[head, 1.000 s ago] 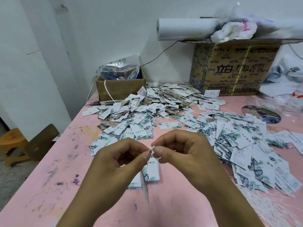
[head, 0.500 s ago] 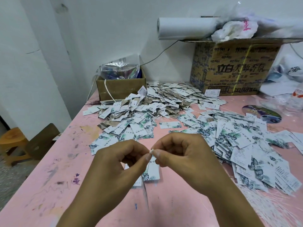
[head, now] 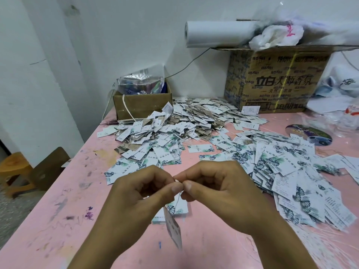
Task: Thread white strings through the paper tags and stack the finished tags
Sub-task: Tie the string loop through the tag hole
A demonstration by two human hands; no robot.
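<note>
My left hand (head: 136,193) and my right hand (head: 217,189) meet fingertip to fingertip above the pink table (head: 58,220), both pinching a thin white string (head: 177,197). A paper tag (head: 173,229) hangs from that string below my fingers, edge-on and blurred. Under my hands lies a small stack of tags (head: 177,209) with green leaf print. A big heap of strung tags (head: 174,129) covers the table's back middle. Another spread of leaf-print tags (head: 281,171) lies to the right. Loose white strings (head: 320,247) lie at the near right.
A small open cardboard box (head: 141,103) with a plastic bag stands at the back left. A large printed carton (head: 275,80) with a white roll (head: 219,33) on top stands at the back right. A round fan (head: 308,133) lies right. A wooden stool (head: 15,171) stands left of the table.
My hands have stayed pinched together on the string, shifting slightly lower. The hanging tag has swung a little under my fingers.
</note>
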